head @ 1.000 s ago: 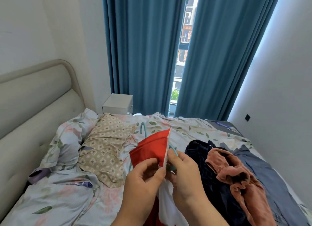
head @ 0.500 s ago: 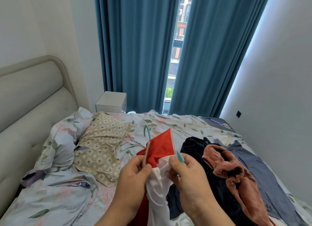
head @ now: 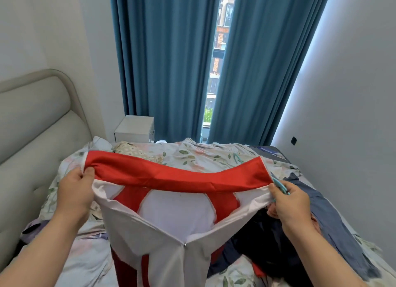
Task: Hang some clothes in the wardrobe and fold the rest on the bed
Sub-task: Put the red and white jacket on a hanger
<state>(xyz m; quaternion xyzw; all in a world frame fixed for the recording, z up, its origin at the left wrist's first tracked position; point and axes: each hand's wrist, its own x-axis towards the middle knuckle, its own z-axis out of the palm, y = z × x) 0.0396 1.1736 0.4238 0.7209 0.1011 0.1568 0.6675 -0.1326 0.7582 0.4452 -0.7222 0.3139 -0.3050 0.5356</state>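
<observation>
Head view shows 2 hands stretching a red and white garment [head: 171,214] wide above the bed [head: 192,156]. Left hand [head: 74,193] has its grip pinching the red collar band at the left end. Right hand [head: 288,201] has its grip pinching the right end of the collar together with a teal hanger [head: 279,185]. Dark blue clothes [head: 270,244] and a grey-blue garment [head: 334,222] lie on the bed at right. Blue curtains [head: 162,59] hang beyond, beside a white nightstand [head: 135,128].
</observation>
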